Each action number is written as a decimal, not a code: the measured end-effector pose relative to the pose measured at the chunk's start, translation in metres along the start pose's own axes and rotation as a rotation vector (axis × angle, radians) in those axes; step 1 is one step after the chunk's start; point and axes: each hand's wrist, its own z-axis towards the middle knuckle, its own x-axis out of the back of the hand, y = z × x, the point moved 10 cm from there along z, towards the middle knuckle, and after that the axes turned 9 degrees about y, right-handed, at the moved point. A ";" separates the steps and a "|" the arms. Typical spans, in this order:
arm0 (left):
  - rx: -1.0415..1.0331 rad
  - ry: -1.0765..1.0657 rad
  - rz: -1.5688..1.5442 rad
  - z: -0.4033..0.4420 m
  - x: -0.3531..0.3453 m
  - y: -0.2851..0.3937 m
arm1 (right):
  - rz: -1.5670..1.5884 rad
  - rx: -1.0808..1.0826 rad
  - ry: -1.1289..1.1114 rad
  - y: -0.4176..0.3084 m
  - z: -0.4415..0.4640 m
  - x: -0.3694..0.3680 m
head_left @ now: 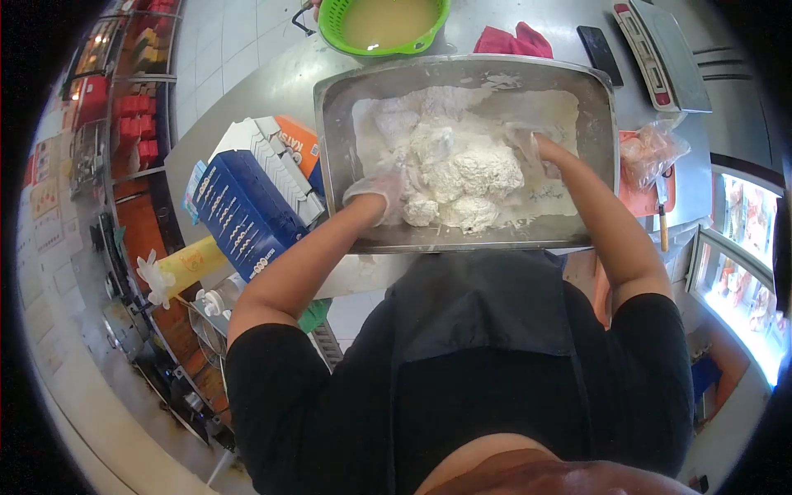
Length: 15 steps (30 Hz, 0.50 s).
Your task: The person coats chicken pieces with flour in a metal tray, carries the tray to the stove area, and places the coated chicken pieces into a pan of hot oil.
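Observation:
A large metal tray (330,140) holds white flour and a heap of flour-coated pieces (470,177). My left hand (388,190), in a clear glove, is at the left side of the heap; its fingers are lost in flour and blur. On the other side, my right hand (535,144), also gloved and floury, reaches into the tray beside the heap. Its fingers are pale and blurred against the flour, so their pose is hard to make out.
A green basket (384,41) with cloudy liquid, a red cloth (513,41), a phone (600,54) and a scale (660,62) lie beyond the tray. Boxes (247,210) stand left. At the right are a plastic bag (652,153) and a knife (662,214).

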 end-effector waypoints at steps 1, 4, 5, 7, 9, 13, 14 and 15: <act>0.043 -0.082 -0.166 0.010 -0.027 -0.025 | 0.069 -0.146 -0.028 0.016 0.007 -0.014; 0.179 -0.278 -0.540 0.026 -0.069 -0.037 | 0.507 -0.147 -0.047 0.024 0.031 -0.054; 0.240 -0.313 -0.585 0.025 -0.081 -0.028 | 0.656 -0.094 -0.054 0.021 0.039 -0.062; 0.362 -0.375 -0.731 0.008 -0.092 0.006 | 0.886 0.002 -0.073 -0.012 0.023 -0.064; 0.475 -0.421 -0.931 -0.022 -0.080 0.059 | 1.027 0.048 -0.106 -0.019 0.023 -0.070; 0.253 -0.510 -1.308 -0.007 -0.079 0.108 | 0.947 0.212 0.095 -0.048 -0.008 -0.043; 0.213 -0.508 -1.351 -0.017 -0.063 0.132 | 0.887 0.208 0.151 -0.048 -0.014 -0.039; 0.178 -0.506 -1.393 -0.024 -0.056 0.144 | 0.826 0.200 0.205 -0.048 -0.019 -0.036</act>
